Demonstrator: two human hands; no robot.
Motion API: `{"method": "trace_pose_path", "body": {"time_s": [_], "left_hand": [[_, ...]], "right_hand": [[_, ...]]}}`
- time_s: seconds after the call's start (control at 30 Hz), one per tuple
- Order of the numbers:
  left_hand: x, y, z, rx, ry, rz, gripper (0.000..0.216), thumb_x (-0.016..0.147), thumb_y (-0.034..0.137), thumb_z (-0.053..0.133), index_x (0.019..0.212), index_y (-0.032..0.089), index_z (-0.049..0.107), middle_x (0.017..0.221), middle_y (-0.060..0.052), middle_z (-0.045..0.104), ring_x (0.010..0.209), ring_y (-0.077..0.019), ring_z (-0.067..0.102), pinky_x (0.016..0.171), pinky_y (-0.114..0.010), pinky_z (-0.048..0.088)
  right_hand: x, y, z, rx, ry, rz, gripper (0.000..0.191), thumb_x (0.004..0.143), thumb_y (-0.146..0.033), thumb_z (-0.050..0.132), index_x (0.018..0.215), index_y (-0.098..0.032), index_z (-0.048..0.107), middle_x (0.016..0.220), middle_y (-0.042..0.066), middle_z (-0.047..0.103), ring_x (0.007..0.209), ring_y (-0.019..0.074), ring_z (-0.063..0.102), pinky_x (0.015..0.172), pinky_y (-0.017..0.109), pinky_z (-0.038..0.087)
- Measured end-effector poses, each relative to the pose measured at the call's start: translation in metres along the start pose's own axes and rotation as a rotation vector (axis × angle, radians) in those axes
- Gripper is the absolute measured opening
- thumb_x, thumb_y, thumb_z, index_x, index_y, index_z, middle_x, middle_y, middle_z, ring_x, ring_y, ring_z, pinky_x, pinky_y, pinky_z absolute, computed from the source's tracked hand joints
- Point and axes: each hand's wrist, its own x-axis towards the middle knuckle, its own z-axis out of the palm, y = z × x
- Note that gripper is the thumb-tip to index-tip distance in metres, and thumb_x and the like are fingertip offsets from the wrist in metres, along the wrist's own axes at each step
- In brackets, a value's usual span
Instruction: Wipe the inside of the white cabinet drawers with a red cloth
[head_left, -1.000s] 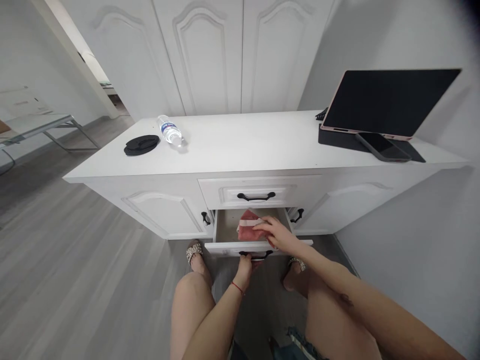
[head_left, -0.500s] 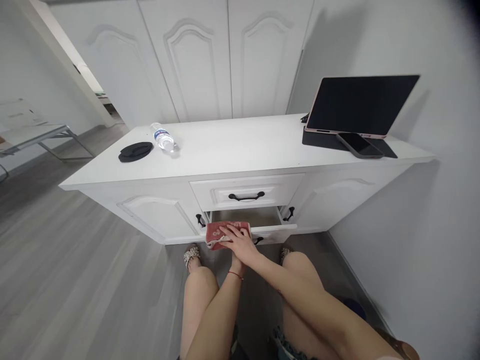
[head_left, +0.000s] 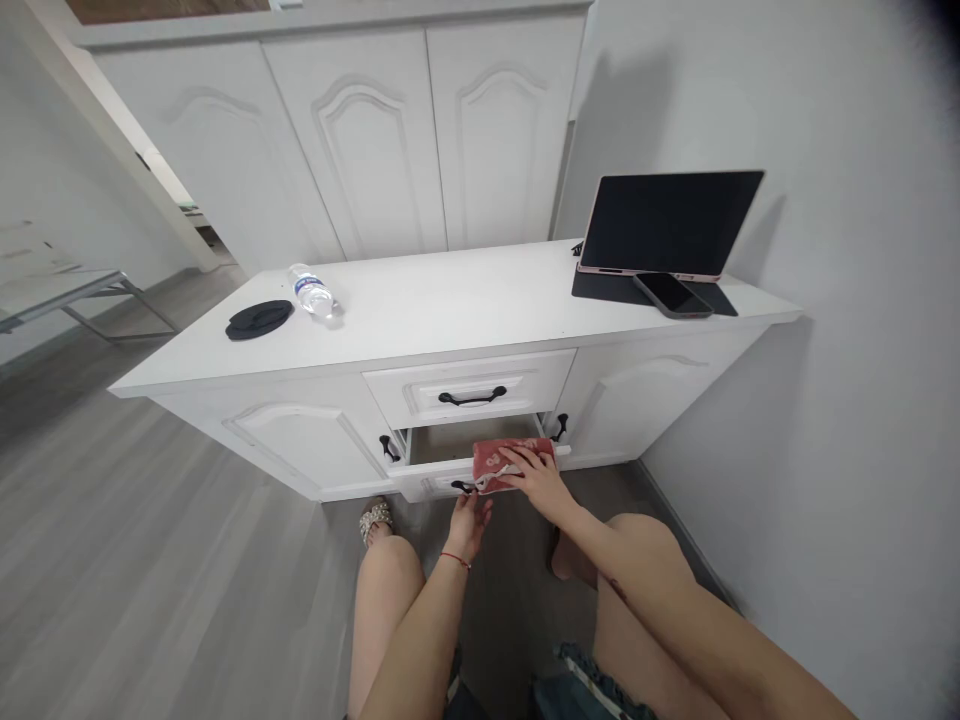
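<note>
The red cloth (head_left: 510,462) is carrying a pale printed pattern, too small to read. It is lying folded across the front edge of the open lower drawer (head_left: 442,472), toward its right end. The right hand (head_left: 536,478) is resting on top of the cloth with fingers spread flat, pressing it down. The left hand (head_left: 469,518) is hanging just below the drawer front, fingers loosely curled near the black handle (head_left: 463,487); whether it is touching the handle cannot be told. What little of the drawer interior is showing is bare. The upper drawer (head_left: 471,386) is sitting shut.

On the white cabinet (head_left: 450,310) top, a water bottle (head_left: 311,292) is lying on its side, its blue label unreadable, beside a black lid (head_left: 259,318). At the right end a tablet (head_left: 670,222) is standing propped, screen dark, with a phone (head_left: 672,295) lying before it.
</note>
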Motion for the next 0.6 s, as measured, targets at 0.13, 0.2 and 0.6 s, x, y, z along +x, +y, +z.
{"method": "trace_pose_path", "body": {"time_s": [0.13, 0.2, 0.6], "left_hand": [[-0.003, 0.001, 0.002, -0.018, 0.009, 0.003, 0.012, 0.087, 0.019, 0.059, 0.084, 0.023, 0.048, 0.088, 0.001, 0.058, 0.071, -0.0098, 0.064, 0.07, -0.023, 0.048], [-0.004, 0.0, 0.004, -0.018, 0.02, 0.005, 0.014, 0.086, 0.019, 0.061, 0.084, 0.023, 0.048, 0.087, 0.002, 0.057, 0.072, -0.0103, 0.064, 0.072, -0.024, 0.048], [-0.009, -0.001, 0.008, -0.095, 0.041, -0.013, 0.017, 0.083, 0.008, 0.057, 0.087, 0.022, 0.049, 0.088, 0.0, 0.062, 0.074, -0.0131, 0.067, 0.074, -0.027, 0.048]], "right_hand": [[-0.022, 0.01, -0.001, 0.017, 0.06, 0.162, 0.037, 0.088, -0.01, 0.054, 0.112, -0.034, 0.07, 0.148, 0.005, 0.049, 0.13, 0.03, 0.04, 0.095, 0.051, 0.037], [-0.033, 0.014, 0.004, 0.04, 0.144, 0.268, 0.041, 0.086, -0.007, 0.05, 0.109, -0.032, 0.072, 0.143, 0.006, 0.053, 0.128, 0.0297, 0.04, 0.097, 0.051, 0.038], [-0.036, -0.008, 0.07, 0.379, 0.533, 0.847, 0.042, 0.077, -0.009, 0.039, 0.108, -0.016, 0.065, 0.125, 0.016, 0.048, 0.121, 0.0286, 0.047, 0.102, 0.047, 0.041]]}}
